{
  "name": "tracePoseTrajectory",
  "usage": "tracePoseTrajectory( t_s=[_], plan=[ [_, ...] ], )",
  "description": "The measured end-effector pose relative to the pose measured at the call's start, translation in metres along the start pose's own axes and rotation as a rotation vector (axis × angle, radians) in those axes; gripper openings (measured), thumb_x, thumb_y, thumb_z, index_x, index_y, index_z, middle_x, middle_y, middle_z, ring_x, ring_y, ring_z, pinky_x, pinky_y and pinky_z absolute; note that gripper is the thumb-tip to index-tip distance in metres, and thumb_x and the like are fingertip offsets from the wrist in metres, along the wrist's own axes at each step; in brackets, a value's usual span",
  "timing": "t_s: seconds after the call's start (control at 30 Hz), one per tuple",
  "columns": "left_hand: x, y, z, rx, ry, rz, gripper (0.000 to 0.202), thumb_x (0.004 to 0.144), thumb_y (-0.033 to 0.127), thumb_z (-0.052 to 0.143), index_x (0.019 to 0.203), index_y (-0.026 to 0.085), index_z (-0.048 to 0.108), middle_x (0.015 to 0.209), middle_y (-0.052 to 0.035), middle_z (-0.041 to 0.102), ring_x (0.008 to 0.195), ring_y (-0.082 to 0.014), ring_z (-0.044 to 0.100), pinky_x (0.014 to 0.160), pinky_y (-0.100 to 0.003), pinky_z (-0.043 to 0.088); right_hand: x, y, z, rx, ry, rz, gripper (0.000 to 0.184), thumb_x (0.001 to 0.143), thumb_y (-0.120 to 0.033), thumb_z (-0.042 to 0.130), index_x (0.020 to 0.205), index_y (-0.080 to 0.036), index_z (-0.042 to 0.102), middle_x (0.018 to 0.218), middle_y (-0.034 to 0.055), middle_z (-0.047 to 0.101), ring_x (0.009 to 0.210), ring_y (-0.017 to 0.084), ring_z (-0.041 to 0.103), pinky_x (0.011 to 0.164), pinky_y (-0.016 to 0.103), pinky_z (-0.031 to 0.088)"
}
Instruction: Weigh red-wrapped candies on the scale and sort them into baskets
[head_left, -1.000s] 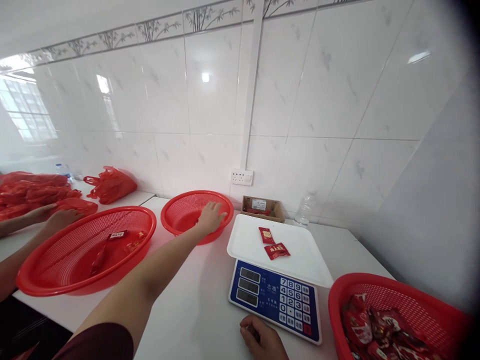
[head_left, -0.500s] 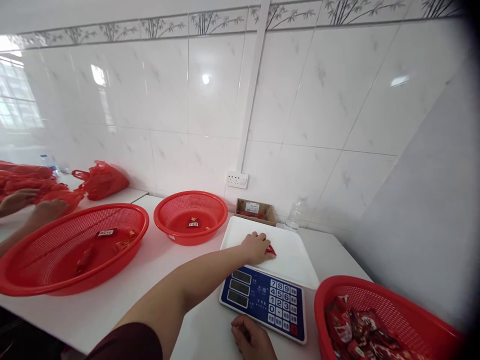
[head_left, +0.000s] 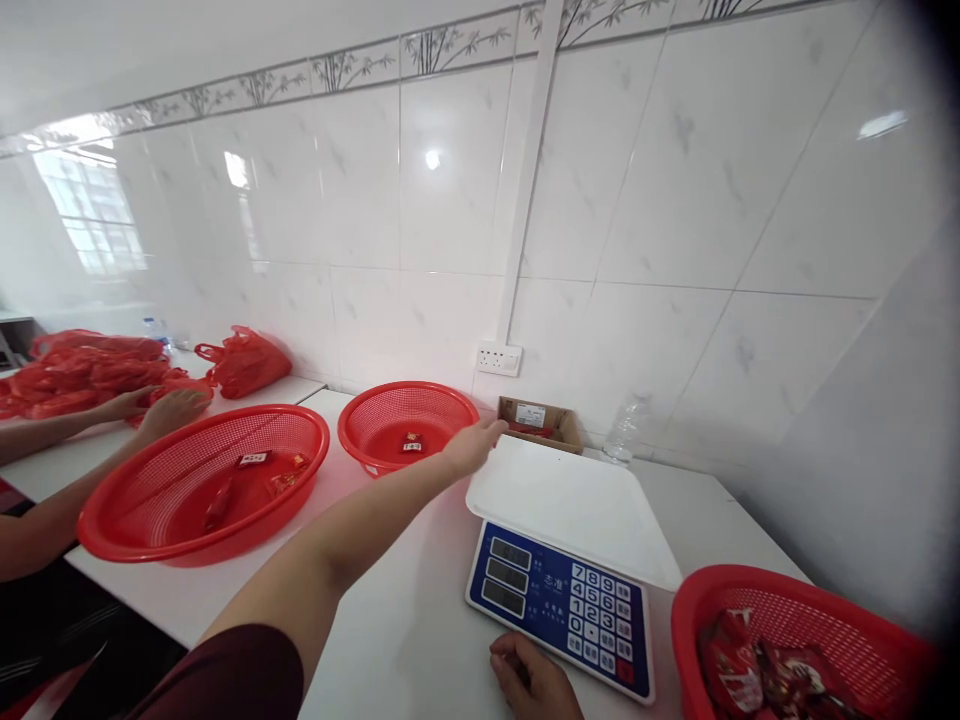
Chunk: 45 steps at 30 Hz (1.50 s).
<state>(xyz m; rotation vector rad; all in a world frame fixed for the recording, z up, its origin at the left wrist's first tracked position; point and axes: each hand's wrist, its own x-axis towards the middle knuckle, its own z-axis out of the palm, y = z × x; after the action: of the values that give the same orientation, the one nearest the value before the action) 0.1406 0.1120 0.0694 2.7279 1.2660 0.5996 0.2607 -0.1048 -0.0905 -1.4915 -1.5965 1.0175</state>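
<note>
My left hand [head_left: 478, 447] reaches over the gap between the middle red basket [head_left: 352, 455] and the white scale tray [head_left: 570, 500], near the tray's back left corner. Its fingers look closed together; whatever they hold is hidden from me. No packet lies on the tray now. The blue keypad panel [head_left: 555, 608] of the scale faces me. Just in front of it my right hand [head_left: 534, 682] rests on the table with curled fingers, nothing showing in them. Inside the middle basket are small red packets [head_left: 412, 441].
A large red basket [head_left: 105, 530] with a few packets stands left, another basket [head_left: 694, 600] full of red packets right. Behind the scale are a cardboard box [head_left: 562, 428] and a clear plastic bottle [head_left: 626, 430]. Another person's hands [head_left: 176, 410] touch red bags [head_left: 90, 375] far left.
My left hand has left the scale tray, moving back and left toward the middle basket. The red packet under it is gone from the tray. My right hand stays put; the view has turned slightly left.
</note>
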Motion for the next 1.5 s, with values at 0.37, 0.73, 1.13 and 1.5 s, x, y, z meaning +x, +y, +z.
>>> tracePoseTrajectory(
  t_s=[0.37, 0.73, 1.13, 1.5],
  plan=[
    [-0.032, -0.083, -0.039, -0.094, 0.159, -0.491, 0.034, 0.086, 0.039, 0.045, 0.115, 0.021, 0.045, 0.097, -0.0083, 0.061, 0.079, -0.0206, 0.06, 0.063, -0.03, 0.044, 0.0, -0.004, -0.002, -0.012, -0.038, 0.005, 0.029, 0.077, -0.045, 0.046, 0.08, -0.019, 0.059, 0.057, -0.0029, 0.05, 0.056, 0.015, 0.047, 0.053, 0.023, 0.037],
    [-0.063, -0.039, -0.019, -0.309, 0.291, -0.293, 0.028, 0.089, 0.035, 0.04, 0.107, 0.019, 0.052, 0.11, -0.0084, 0.058, 0.102, -0.0202, 0.053, 0.083, -0.03, 0.043, -0.007, -0.028, -0.006, -0.028, 0.023, 0.005, 0.022, 0.081, -0.035, 0.042, 0.078, -0.019, 0.058, 0.058, -0.0024, 0.053, 0.056, 0.015, 0.05, 0.053, 0.023, 0.037],
    [-0.156, 0.068, 0.074, -0.909, -0.264, 0.104, 0.04, 0.09, 0.045, 0.031, 0.071, 0.017, 0.053, 0.06, 0.0001, 0.051, 0.057, -0.0133, 0.048, 0.056, -0.022, 0.038, -0.057, -0.08, -0.029, -0.168, 0.029, -0.035, 0.019, 0.072, -0.022, 0.06, 0.087, -0.027, 0.07, 0.084, -0.0004, 0.07, 0.077, 0.017, 0.061, 0.071, 0.023, 0.042],
    [-0.156, 0.062, 0.077, -1.022, -0.618, 0.154, 0.047, 0.085, 0.056, 0.033, 0.08, 0.016, 0.057, 0.063, -0.0004, 0.051, 0.061, -0.0138, 0.048, 0.059, -0.023, 0.039, -0.09, -0.106, -0.181, -0.514, 0.342, 0.297, 0.022, 0.077, -0.022, 0.049, 0.088, -0.023, 0.068, 0.095, 0.004, 0.069, 0.088, 0.021, 0.061, 0.081, 0.032, 0.043]
  ],
)
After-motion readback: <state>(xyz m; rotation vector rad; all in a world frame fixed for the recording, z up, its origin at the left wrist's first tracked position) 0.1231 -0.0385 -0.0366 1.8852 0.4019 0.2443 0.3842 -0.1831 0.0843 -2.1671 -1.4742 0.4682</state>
